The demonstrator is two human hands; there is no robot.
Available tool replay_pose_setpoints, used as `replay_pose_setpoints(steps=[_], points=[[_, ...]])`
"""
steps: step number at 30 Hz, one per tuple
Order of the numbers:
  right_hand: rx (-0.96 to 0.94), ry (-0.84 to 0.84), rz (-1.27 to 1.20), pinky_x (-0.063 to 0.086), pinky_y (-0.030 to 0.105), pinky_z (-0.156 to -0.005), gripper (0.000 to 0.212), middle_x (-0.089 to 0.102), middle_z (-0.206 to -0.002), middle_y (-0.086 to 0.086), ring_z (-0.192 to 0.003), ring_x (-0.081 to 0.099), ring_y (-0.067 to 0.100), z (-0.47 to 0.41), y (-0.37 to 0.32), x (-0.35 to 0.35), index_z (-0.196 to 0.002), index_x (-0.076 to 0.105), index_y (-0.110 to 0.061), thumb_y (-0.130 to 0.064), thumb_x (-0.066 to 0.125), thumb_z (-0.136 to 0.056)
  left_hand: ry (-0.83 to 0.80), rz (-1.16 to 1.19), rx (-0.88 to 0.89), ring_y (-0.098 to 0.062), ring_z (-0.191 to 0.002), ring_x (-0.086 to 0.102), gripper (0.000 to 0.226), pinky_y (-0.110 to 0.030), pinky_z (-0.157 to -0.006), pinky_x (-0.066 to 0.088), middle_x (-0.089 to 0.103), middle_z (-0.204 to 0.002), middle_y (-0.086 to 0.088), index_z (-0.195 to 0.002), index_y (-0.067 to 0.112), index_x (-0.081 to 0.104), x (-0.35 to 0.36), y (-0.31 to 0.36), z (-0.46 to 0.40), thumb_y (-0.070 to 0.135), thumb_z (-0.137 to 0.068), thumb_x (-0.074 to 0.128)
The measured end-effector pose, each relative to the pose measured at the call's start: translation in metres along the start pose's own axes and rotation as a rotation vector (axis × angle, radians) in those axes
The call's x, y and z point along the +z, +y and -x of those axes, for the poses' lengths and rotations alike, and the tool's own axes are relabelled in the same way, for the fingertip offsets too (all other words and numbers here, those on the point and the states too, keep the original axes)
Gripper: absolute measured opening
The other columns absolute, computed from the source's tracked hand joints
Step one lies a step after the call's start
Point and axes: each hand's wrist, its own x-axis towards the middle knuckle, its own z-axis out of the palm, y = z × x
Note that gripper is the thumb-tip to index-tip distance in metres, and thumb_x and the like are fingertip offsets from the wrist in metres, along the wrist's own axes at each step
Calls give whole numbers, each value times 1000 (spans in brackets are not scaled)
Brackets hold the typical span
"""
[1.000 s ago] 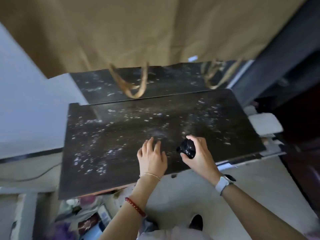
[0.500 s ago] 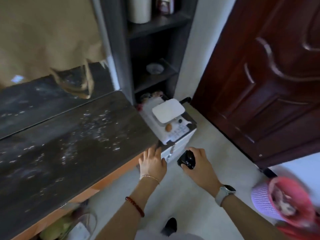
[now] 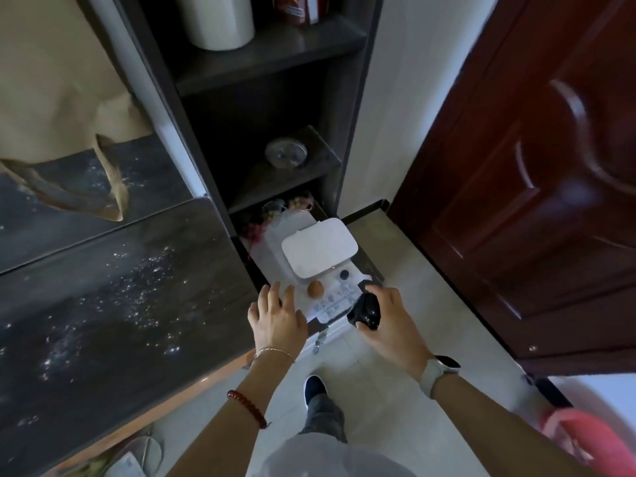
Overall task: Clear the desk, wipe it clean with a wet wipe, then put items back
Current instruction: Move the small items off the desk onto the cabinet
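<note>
The dark desk top [image 3: 113, 304] fills the left of the head view, speckled with wet droplets. My right hand [image 3: 389, 325] grips a crumpled black wad [image 3: 365, 311] to the right of the desk's end. My left hand [image 3: 277, 318] hovers with fingers spread and nothing in it, just off the desk's corner. Both hands are over the near edge of a white unit [image 3: 330, 297]. On that unit lie a white flat box [image 3: 320, 251], a small brown egg-like object [image 3: 315, 289] and a printed sheet.
A dark shelf unit [image 3: 261, 98] stands behind, holding a white cylinder [image 3: 216, 18] and a round metal tin [image 3: 285, 153]. A brown wooden door [image 3: 537, 166] is at right. A paper bag [image 3: 62, 98] hangs over the desk. A pink object [image 3: 585, 438] sits at bottom right.
The view swung right from the desk top to its right end and the white unit. Both hands left the desk surface and moved over the unit; the black wad stays in my right hand.
</note>
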Motion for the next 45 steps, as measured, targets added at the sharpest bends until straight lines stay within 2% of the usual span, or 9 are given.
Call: replay_pose_setpoints(steps=[5, 7, 10, 12, 17, 26, 33, 39, 45], points=[[-91, -146, 77, 39, 26, -97, 66, 33, -136, 9, -123, 44, 24, -63, -13, 8, -136, 31, -11, -16, 66, -81, 104, 24, -184, -37, -134, 32, 53, -56, -103, 29, 40, -143, -18, -132, 9, 46, 4, -8, -18, 20, -80, 53], [-179, -190, 124, 33, 22, -98, 62, 35, -136, 10, -124, 41, 24, -85, -21, 17, -133, 35, -7, -14, 67, -81, 100, 28, -235, -36, -137, 27, 55, -55, -106, 25, 35, -146, -16, -136, 10, 41, 8, -11, -23, 22, -83, 52], [-304, -291, 177, 40, 34, -99, 54, 39, -130, 12, -121, 43, 28, -118, -33, 39, -126, 41, -6, -12, 67, -79, 109, 8, -330, -36, -137, 28, 54, -54, -108, 25, 34, -147, -14, -137, 9, 39, 19, -18, -30, 30, -87, 40], [-402, -334, 246, 42, 37, -97, 52, 42, -127, 13, -119, 43, 29, -138, -38, 56, -125, 43, -6, -12, 65, -79, 118, -56, -341, -36, -131, 39, 56, -51, -106, 29, 44, -142, -13, -132, 9, 45, 28, -23, -32, 33, -83, 32], [-650, -413, 450, 35, 38, -97, 55, 46, -128, 14, -119, 41, 31, -185, -44, 97, -128, 43, -6, -19, 65, -79, 195, -139, -351, -28, -133, 38, 55, -42, -106, 18, 43, -143, -8, -136, 12, 39, 40, -28, -33, 28, -84, 34], [-810, -424, 630, 29, 36, -93, 41, 54, -119, 12, -113, 46, 31, -220, -41, 147, -119, 50, -11, -17, 61, -80, 249, -185, -384, -27, -136, 34, 55, -42, -108, 19, 39, -146, -6, -138, 14, 35, 49, -29, -34, 30, -85, 37], [-809, -418, 671, 15, 33, -99, 41, 56, -118, 13, -115, 46, 32, -228, -31, 154, -117, 52, -9, -14, 63, -78, 247, -204, -383, -26, -137, 32, 56, -42, -109, 19, 37, -147, -5, -139, 15, 33, 49, -29, -34, 32, -86, 37], [-753, -472, 630, 10, 44, -114, 61, 36, -144, 7, -136, 26, 25, -218, -36, 141, -139, 30, -14, -23, 57, -85, 226, -192, -378, -27, -136, 32, 56, -43, -108, 19, 38, -146, -6, -138, 15, 34, 48, -30, -34, 31, -85, 39], [-592, -363, 424, 9, 51, -116, 48, 35, -146, 7, -140, 21, 23, -191, -41, 96, -137, 36, -12, -18, 48, -91, 160, -90, -394, -29, -134, 35, 57, -47, -108, 28, 43, -143, -7, -135, 13, 40, 32, -24, -35, 26, -80, 41]])
